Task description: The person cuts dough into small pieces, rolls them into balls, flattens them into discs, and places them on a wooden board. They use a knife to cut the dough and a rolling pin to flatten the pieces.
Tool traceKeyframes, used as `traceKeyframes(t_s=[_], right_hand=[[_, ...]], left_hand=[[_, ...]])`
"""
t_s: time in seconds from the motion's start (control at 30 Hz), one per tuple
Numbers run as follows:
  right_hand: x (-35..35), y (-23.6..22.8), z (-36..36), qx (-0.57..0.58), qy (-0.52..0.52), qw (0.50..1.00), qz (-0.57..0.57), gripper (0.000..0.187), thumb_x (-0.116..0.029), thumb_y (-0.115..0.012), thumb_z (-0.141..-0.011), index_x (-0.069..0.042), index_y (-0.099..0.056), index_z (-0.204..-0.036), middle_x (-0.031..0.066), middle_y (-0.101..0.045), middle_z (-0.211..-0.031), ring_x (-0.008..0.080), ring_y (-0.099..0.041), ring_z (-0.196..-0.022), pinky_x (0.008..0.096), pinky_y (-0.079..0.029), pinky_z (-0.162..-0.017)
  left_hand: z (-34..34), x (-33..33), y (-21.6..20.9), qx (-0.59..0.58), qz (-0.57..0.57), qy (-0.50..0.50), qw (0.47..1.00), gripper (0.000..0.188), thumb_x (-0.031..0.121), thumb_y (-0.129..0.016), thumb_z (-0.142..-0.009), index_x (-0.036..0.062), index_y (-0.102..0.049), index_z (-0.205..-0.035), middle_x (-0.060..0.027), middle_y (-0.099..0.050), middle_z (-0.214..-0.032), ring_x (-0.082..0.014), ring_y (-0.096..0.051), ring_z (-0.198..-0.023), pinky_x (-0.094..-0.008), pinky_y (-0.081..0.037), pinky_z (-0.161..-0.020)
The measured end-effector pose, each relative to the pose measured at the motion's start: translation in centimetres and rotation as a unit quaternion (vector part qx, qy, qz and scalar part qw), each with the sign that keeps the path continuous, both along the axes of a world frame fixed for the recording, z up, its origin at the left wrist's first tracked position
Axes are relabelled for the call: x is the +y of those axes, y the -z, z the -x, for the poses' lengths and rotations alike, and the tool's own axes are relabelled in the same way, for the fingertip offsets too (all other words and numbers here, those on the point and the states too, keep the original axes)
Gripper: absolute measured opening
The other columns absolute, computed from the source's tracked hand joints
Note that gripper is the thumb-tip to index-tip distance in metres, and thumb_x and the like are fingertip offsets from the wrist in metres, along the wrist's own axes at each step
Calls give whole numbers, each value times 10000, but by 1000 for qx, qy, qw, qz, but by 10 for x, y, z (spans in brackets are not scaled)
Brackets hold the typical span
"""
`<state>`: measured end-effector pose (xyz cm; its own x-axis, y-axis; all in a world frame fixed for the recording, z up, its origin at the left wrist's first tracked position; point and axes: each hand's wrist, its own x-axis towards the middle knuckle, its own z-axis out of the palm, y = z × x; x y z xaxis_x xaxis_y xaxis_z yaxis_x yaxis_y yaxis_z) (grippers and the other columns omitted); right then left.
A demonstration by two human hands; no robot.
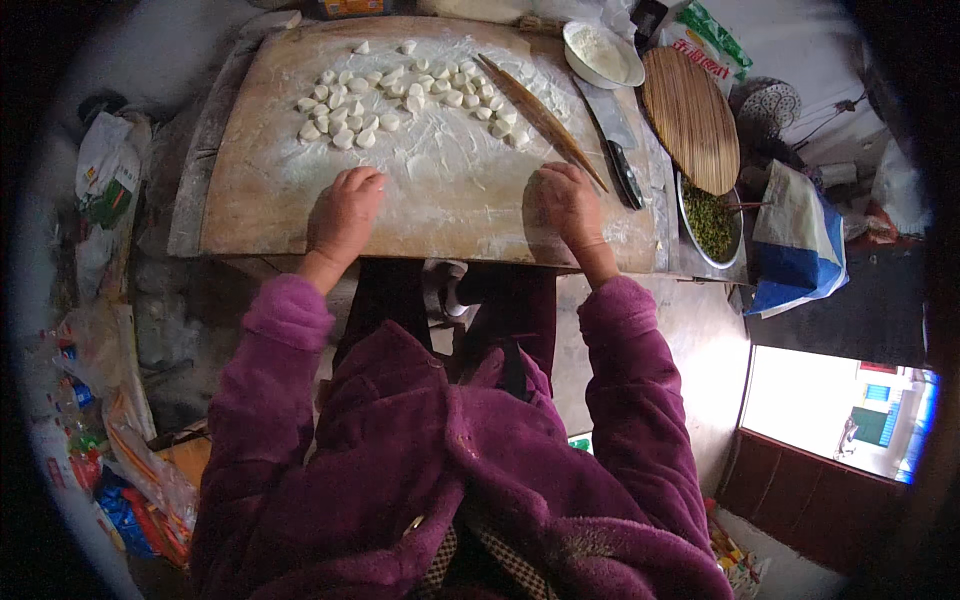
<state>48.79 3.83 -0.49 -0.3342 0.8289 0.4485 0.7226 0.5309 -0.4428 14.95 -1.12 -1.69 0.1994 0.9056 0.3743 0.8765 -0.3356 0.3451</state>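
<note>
My left hand (347, 212) rests at the near left of a floured wooden board (255, 170), its fingers curled in with nothing showing in them. Toward the near right, my right hand (570, 208) leans on the same board in a loose fist, and no held thing shows. Beyond my hands lie several small white dough pieces (353, 108), spread over the flour. A long tapered wooden rolling pin (535, 112) slants beside them, its near end close to my right hand. Just right of it lies a knife (612, 125) with a black handle.
A white bowl of flour (603, 55) stands at the back right. A round slatted mat (690, 120) partly covers a bowl of chopped green filling (708, 222). Beside that sits a blue and white bag (795, 245). Plastic bags (140, 480) crowd the left side.
</note>
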Motion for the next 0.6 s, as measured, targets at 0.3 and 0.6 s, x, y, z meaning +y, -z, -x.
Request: traceKeyframes(t_s=[0.3, 0.6], right_hand=[[48, 16, 53, -64, 82, 995, -4, 228, -167, -606, -849, -107, -644, -1066, 153, -585, -1064, 386, -552, -969, 454, -473, -852], [12, 10, 61, 6, 24, 997, 79, 167, -135, -590, -854, -63, -640, -996, 170, -598, -935, 389, -575, -894, 462, -486, -772]], left_hand=[[-24, -11, -11, -30, 16, -28, 999, 344, 85, -656, -810, 68, -613, -1151, -121, -581, -1141, -335, -564, -1061, -411, -473, -908], [15, 0, -3, -95, 67, 59, 991, 343, 97, -711, -782, 54, -616, -1109, -118, -580, -1056, -336, -584, -979, -411, -490, -841]])
